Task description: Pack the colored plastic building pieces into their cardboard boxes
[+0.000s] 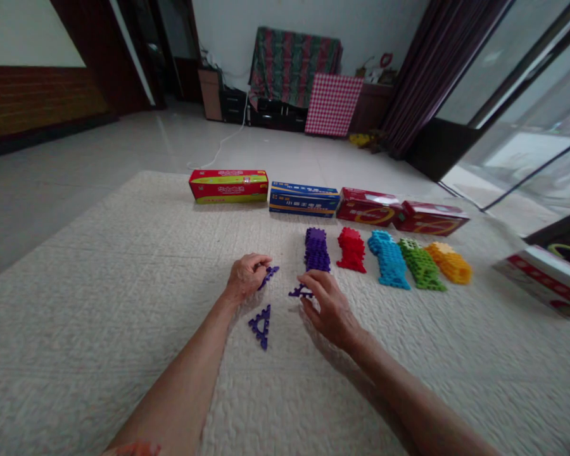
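Note:
On the pale quilted cover, my left hand [247,277] has its fingers closed on a purple toothed building piece [268,275]. My right hand [330,307] pinches a purple triangular building piece [296,291] between thumb and fingers, just in front of the purple stack. A separate purple triangle [260,326] with a hole in its middle lies flat between my forearms, touched by neither hand. Just beyond my right hand lies the leaning stack of purple pieces [317,248]. My left fingers partly cover the piece they hold.
Stacks of red [351,250], blue [389,259], green [422,265] and yellow pieces [450,262] lie to the right. Behind them stand a red-and-green box [228,187], a blue box [304,200] and two dark red boxes [368,208]. A white-and-red box [548,278] sits far right.

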Available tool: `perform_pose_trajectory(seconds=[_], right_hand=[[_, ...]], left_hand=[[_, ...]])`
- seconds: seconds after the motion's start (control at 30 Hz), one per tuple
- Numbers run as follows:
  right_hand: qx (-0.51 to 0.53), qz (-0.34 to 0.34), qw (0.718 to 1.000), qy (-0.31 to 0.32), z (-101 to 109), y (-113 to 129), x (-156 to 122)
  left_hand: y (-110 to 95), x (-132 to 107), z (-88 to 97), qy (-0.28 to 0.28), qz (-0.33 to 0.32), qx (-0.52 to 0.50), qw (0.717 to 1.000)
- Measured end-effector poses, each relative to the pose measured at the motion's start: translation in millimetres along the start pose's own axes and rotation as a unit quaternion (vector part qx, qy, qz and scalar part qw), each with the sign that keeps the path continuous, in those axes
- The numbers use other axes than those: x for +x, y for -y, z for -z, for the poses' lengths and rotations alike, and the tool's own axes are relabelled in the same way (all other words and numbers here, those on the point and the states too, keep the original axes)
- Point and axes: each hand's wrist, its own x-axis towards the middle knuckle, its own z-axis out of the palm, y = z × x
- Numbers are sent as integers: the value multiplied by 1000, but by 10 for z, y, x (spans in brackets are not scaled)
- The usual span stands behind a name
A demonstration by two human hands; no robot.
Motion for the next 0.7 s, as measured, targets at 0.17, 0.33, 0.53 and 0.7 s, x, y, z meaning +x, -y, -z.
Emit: perform_pose_trajectory(seconds=[0.17,0.33,0.53,0.7], right_hand=[[-51,-30,993,-101,-2,-223,-92],[-54,-33,994,-91,-39,-276,-79],[-80,-41,994,-62,-21,-264,-77],[-80,-38,994,-59,1,-235,-64]], left_hand=[[8,14,17,-19,-16,12,1000],[15,1,71,-24,-64,67,995],[29,-52,71,-9,-110,155,982],[-31,-80,68,-17,-88,226,970]])
